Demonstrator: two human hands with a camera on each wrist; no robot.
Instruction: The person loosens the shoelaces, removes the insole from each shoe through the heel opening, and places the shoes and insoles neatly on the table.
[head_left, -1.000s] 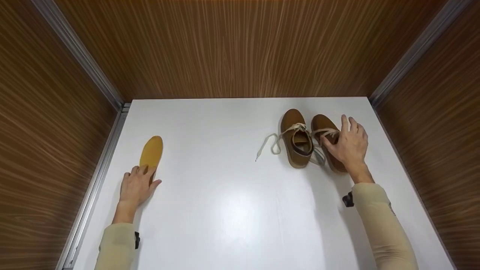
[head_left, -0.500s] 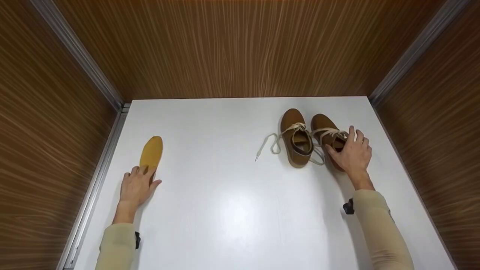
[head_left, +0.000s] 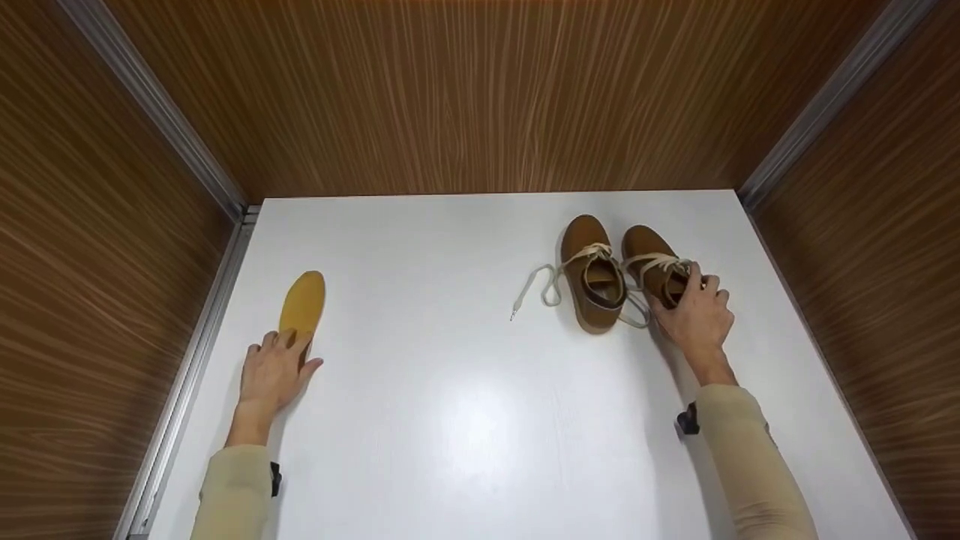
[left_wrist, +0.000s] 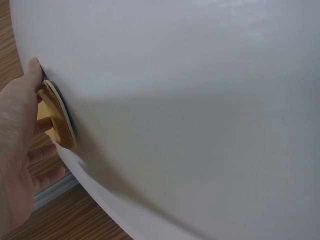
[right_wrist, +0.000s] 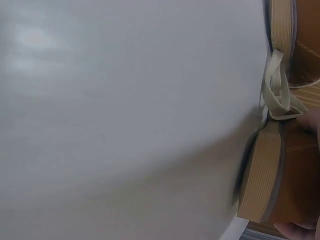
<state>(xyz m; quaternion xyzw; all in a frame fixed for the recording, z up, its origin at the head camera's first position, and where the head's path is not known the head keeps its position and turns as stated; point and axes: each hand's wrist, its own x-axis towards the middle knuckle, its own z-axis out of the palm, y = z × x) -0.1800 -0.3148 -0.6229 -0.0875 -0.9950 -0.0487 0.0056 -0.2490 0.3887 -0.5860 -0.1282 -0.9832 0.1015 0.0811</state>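
On the left of the white table lies a flat yellow insole [head_left: 303,301]. My left hand [head_left: 271,373] rests over its heel end, fingers loosely spread and thumb held out to the side; the left wrist view shows the insole's edge [left_wrist: 63,117] beneath the fingers. Two brown lace-up shoes stand at the back right, toes pointing away. My right hand [head_left: 696,316] holds the heel of the right-hand shoe [head_left: 645,247], thumb on its left side and fingers by the collar. In the right wrist view, the thumb is against the shoe's brown side [right_wrist: 300,180].
The left-hand shoe [head_left: 582,234] stands close beside the held one. Its cream lace [head_left: 536,279] trails leftward over the table, and another lace [head_left: 637,311] loops between the shoes. Wood-grain panels [head_left: 480,97] enclose the white table [head_left: 420,360] at the back and sides.
My right hand has drawn back from over the right-hand shoe's laces to its heel and closed around it. My left hand and the insole have stayed put.
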